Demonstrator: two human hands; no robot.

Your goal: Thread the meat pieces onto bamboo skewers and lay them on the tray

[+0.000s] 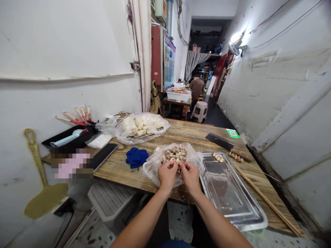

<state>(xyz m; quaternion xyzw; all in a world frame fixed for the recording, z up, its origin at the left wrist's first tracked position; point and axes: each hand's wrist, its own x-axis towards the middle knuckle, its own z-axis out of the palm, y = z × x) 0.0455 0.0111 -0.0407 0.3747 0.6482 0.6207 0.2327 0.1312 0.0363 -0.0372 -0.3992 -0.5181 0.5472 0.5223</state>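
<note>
My left hand [167, 174] and my right hand [190, 174] meet over an open clear plastic bag [151, 168], fingers pinched close together. Between the fingertips is a small pale piece, seemingly a mushroom [178, 161]. The bag is filled with small brown-and-white mushrooms [170, 154]. A thin stick [188, 198] shows below my right hand; whether the fingers grip it is hidden. Right of the bag lies a metal tray [232, 193], with a loaded skewer [218, 157] at its far edge. Another loaded skewer [236, 157] rests by the cleaver [219, 141].
Bare bamboo skewers [269, 201] lie along the table's right side. A blue cloth [137, 157], a phone [105, 156] and a bag of pale chunks [142, 127] are to the left. A person [197, 86] sits farther back near a white stool [200, 111].
</note>
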